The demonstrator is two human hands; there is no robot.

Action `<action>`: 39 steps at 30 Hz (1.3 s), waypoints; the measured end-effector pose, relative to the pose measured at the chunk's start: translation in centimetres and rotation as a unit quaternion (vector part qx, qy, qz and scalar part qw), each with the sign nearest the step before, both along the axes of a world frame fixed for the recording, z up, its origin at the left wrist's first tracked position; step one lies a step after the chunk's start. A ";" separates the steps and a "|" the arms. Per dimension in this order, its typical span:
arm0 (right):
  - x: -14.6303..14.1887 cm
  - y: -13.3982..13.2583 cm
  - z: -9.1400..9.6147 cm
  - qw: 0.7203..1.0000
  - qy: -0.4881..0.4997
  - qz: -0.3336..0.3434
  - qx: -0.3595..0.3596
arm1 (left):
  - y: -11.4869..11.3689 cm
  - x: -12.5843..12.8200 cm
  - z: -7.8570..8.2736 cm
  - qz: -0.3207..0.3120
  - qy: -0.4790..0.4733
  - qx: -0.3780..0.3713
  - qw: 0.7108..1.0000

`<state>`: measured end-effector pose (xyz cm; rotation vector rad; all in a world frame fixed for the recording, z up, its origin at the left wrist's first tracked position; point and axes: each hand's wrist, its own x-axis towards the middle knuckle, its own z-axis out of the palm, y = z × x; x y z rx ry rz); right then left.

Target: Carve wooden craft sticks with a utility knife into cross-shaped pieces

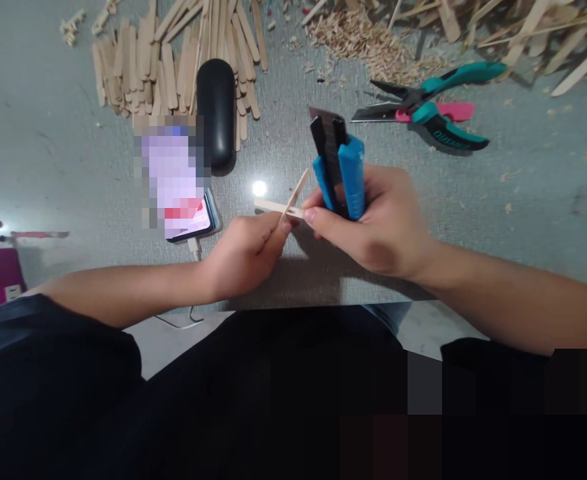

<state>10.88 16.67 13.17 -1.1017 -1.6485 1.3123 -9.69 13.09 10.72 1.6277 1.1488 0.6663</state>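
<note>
My left hand (246,257) pinches a thin wooden stick (298,193) that points up and to the right. A second thin stick piece (273,207) lies crosswise against it, pinched between my two hands. My right hand (378,223) is wrapped round a blue and black utility knife (340,167), held upright with its blade end pointing away from me. My right thumb tip presses on the crossed sticks. Both hands hover just above the grey table (48,153), near its front edge.
A pile of flat wooden sticks (173,60) lies at the back left, next to a black oblong case (216,110). A phone (183,193) with a cable rests left of my hands. Teal-handled pliers (433,100), a pink-handled blade and wood shavings (373,47) sit at the back right.
</note>
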 end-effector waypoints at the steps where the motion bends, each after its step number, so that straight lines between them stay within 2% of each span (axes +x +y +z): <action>1: -0.1 0.1 0.0 1.000 0.011 0.003 0.003 | 0.0 0.0 0.0 -0.004 -0.005 0.009 1.000; 3: -0.2 0.2 0.1 1.000 0.016 0.006 0.004 | 0.0 0.0 -0.1 -0.005 -0.025 0.005 1.000; 6: -0.2 0.1 0.0 1.000 -0.011 0.001 -0.006 | -0.2 -0.1 -0.3 -0.028 -0.067 -0.049 0.996; 8: 0.0 0.0 -0.1 0.999 -0.028 -0.014 0.012 | -0.3 -0.2 -0.4 -0.045 -0.089 -0.078 0.992; 11: 0.8 0.4 -0.3 0.995 -0.046 -0.042 0.072 | -0.6 -0.4 -0.3 -0.050 -0.084 -0.039 0.994; 13: 1.7 1.1 -0.2 0.994 -0.035 -0.031 0.102 | -0.8 -0.4 -0.1 -0.019 -0.070 0.009 0.997; 15: 2.8 2.2 0.0 0.995 -0.006 0.015 0.101 | -1.0 -0.3 0.0 0.053 -0.088 0.031 0.994; 17: 3.7 3.2 0.2 0.993 0.003 0.103 0.049 | -1.0 -0.1 0.0 0.112 -0.145 0.010 0.983; 18: 4.0 3.5 0.3 0.990 -0.001 0.141 0.013 | -0.9 0.0 0.0 0.121 -0.176 -0.016 0.977; 20: 4.2 3.7 0.3 0.977 -0.004 0.212 -0.034 | -0.6 0.2 -0.1 0.095 -0.216 -0.082 0.968; 22: 3.8 3.4 0.1 0.967 -0.005 0.251 -0.041 | -0.2 0.4 0.0 0.054 -0.213 -0.150 0.964; 24: 3.2 2.9 -0.1 0.973 -0.014 0.229 -0.010 | 0.0 0.6 0.1 0.041 -0.195 -0.197 0.960; 27: 2.5 2.4 -0.2 0.993 -0.039 0.094 0.061 | 0.1 0.7 0.2 0.091 -0.202 -0.211 0.952; 29: 2.5 2.4 -0.2 0.995 -0.052 0.031 0.080 | 0.1 0.8 0.1 0.137 -0.214 -0.207 0.945; 32: 3.0 2.7 -0.5 0.995 -0.083 0.024 0.054 | 0.2 1.0 -0.2 0.193 -0.231 -0.193 0.934; 34: 3.0 2.8 -0.7 0.995 -0.092 0.038 0.020 | 0.3 1.0 -0.4 0.203 -0.240 -0.172 0.934; 39: 2.1 2.1 -1.4 0.994 0.006 0.067 -0.090 | 0.2 0.7 -0.6 0.204 -0.228 -0.073 0.949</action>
